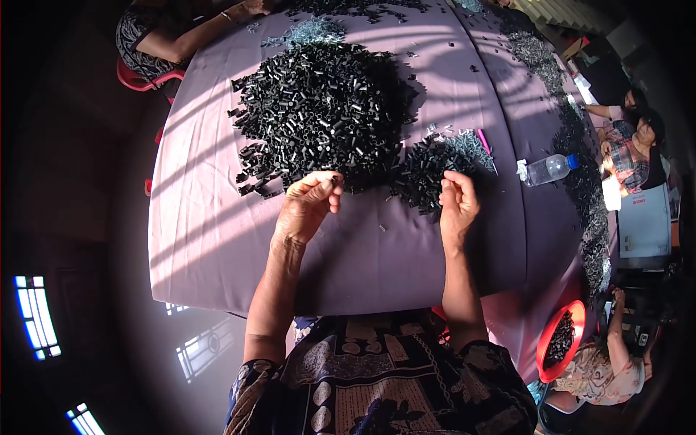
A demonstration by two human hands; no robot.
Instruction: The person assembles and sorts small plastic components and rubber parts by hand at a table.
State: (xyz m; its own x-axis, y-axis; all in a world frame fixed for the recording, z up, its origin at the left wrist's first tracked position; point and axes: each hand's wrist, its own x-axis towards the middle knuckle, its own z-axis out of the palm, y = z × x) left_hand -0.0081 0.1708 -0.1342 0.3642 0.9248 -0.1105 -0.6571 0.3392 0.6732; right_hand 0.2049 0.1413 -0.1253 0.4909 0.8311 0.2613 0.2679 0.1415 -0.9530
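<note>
My left hand (pixel 308 206) is closed in a pinch at the near edge of a large pile of small black tube-shaped pieces (pixel 319 116). One small black piece (pixel 334 180) shows between its thumb and fingertips. To the right, my right hand (pixel 458 206) has its fingers curled together beside a smaller pile of dark pieces (pixel 424 174). What these fingers hold, if anything, is too small to make out. Behind that pile lies a heap of thin pale blue-grey bits (pixel 471 148), with a pink pen-like tool (pixel 483 141) at its edge.
A pink cloth (pixel 210 239) covers the table. A clear bottle with a blue cap (pixel 549 170) lies on its side at the right. More black and pale bits (pixel 598 232) line the right edge. A red basin (pixel 560 341) holds dark pieces. Other people sit around the table.
</note>
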